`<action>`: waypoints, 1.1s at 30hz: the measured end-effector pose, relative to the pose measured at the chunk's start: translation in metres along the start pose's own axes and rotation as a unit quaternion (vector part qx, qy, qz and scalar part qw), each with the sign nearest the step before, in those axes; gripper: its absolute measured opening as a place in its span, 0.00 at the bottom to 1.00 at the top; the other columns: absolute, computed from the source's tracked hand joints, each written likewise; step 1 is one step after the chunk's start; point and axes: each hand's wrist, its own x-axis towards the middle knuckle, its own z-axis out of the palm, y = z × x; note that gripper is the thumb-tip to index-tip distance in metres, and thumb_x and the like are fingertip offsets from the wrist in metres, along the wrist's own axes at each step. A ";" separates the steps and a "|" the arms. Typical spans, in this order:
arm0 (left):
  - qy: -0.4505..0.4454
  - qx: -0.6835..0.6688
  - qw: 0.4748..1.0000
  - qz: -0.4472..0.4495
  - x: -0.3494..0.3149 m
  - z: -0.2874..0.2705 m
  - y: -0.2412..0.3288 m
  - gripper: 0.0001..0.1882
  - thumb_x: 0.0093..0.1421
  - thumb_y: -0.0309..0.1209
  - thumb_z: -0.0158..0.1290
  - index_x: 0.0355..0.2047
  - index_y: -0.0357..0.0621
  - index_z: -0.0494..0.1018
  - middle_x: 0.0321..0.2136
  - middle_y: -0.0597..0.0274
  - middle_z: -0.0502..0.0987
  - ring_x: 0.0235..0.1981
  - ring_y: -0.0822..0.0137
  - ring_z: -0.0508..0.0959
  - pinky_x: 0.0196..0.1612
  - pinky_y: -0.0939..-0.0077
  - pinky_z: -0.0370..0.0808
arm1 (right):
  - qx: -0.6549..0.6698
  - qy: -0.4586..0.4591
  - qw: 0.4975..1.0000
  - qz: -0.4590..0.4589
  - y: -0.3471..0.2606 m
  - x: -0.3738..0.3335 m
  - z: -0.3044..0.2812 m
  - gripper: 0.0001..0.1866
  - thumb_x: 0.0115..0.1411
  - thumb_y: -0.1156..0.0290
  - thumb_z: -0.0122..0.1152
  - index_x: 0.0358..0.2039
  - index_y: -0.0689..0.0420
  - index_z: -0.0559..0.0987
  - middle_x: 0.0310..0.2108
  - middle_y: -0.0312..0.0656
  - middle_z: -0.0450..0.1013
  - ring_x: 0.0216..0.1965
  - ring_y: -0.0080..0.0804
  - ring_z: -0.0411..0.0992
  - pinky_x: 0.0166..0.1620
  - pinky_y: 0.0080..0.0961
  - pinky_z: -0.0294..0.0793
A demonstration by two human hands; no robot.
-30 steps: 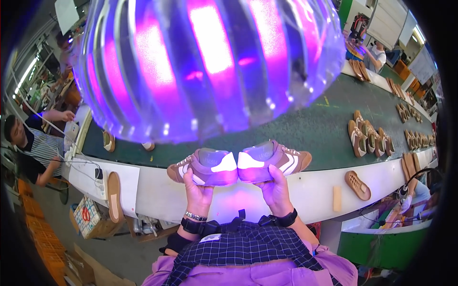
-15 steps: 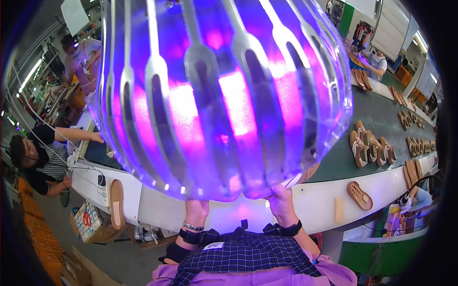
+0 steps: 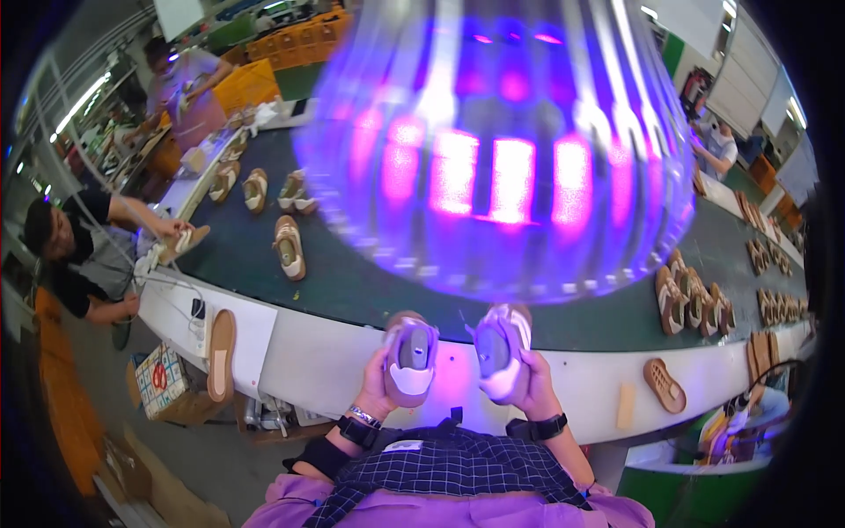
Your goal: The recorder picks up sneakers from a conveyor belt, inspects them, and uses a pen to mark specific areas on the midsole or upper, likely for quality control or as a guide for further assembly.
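Note:
My left hand (image 3: 376, 387) is closed around the outer side of a brown and white sneaker (image 3: 411, 361), its heel toward me. A matching sneaker (image 3: 502, 352) is in my right hand (image 3: 538, 387), gripped by its outer side near the heel. Both shoes are held side by side, a small gap between them, over the white edge of the work line. Their openings and grey insoles face up. Just beyond their toes hangs a large clear ribbed lamp shade (image 3: 493, 255), glowing purple and pink, which hides part of the green belt.
On the dark green belt (image 3: 238, 255) several sneakers stand at left and a cluster of sneakers (image 3: 691, 299) at right. A loose sole (image 3: 664, 385) lies on the white ledge (image 3: 581, 378); another sole (image 3: 222, 356) is at left. A co-worker (image 3: 84, 255) at left handles a shoe.
The lamp shade sits higher and farther right in view, uncovering both sneakers and more of the belt. My hands still hold the shoes. The co-worker at left now has a shoe in hand.

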 end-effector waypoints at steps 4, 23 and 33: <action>0.026 -0.033 0.988 -0.151 -0.004 -0.062 -0.010 0.26 0.61 0.45 0.41 0.57 0.48 0.61 0.51 0.49 0.68 0.46 0.46 0.73 0.46 0.48 0.71 | 0.014 -0.009 0.990 0.141 0.025 -0.013 -0.055 0.34 0.56 0.51 0.37 0.54 0.65 0.64 0.43 0.56 0.68 0.41 0.48 0.69 0.40 0.39 0.72; 0.117 -0.009 0.987 0.107 0.071 -0.142 0.132 0.17 0.61 0.44 0.44 0.32 0.40 0.64 0.30 0.58 0.69 0.31 0.58 0.68 0.44 0.60 0.71 | 0.083 -0.113 0.977 0.159 0.054 0.042 -0.042 0.30 0.62 0.54 0.50 0.59 0.57 0.58 0.50 0.54 0.66 0.47 0.48 0.71 0.42 0.41 0.78; 0.157 0.063 0.983 -0.074 0.062 -0.134 0.121 0.13 0.60 0.36 0.46 0.36 0.38 0.68 0.35 0.51 0.72 0.43 0.51 0.71 0.52 0.53 0.66 | -0.409 -0.091 0.788 -0.451 0.021 0.341 0.086 0.27 0.60 0.53 0.51 0.55 0.54 0.62 0.47 0.47 0.66 0.43 0.42 0.71 0.37 0.40 0.79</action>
